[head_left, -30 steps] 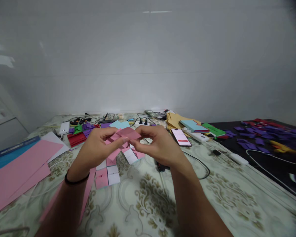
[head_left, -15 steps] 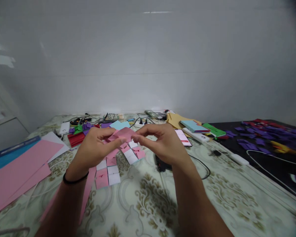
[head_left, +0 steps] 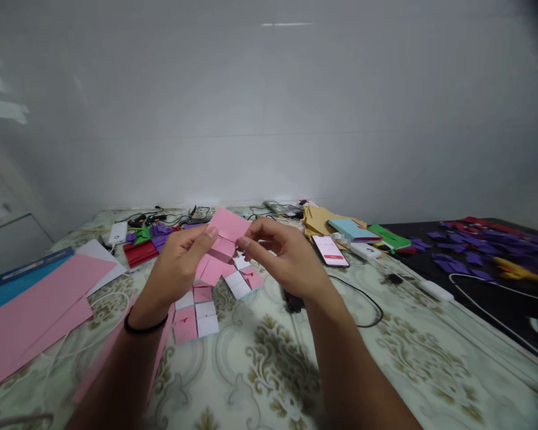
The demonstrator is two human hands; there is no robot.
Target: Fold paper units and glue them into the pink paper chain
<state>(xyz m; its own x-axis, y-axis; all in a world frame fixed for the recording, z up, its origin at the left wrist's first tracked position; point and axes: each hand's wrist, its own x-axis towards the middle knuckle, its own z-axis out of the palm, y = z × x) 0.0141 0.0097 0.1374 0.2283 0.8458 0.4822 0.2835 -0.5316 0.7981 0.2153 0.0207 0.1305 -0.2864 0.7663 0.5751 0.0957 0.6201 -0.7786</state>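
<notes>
A creased piece of pink paper (head_left: 228, 226) is held up over the table between both hands. My left hand (head_left: 179, 263) pinches its left side, thumb on top. My right hand (head_left: 282, 254) has thumb and forefinger closed on its right edge, the other fingers curled. Below the paper lie folded pink and white paper squares: one group (head_left: 196, 319) near my left wrist, another (head_left: 239, 283) under the right fingertips. A flap of the pink paper hangs toward the first group. Part of both groups is hidden by the hands and the paper.
Large pink sheets (head_left: 40, 304) lie at left over a blue pad. Red folded papers (head_left: 141, 252) sit behind my left hand. A phone (head_left: 330, 251), a notebook (head_left: 352, 229) and yellow envelopes (head_left: 318, 218) are at right. Cables run across the patterned tablecloth (head_left: 233, 382). Purple pieces cover a black surface.
The pink paper is now raised and opened out, its creased face tilted toward me. My left hand has turned slightly, and my right hand has shifted a little, uncovering more of the phone.
</notes>
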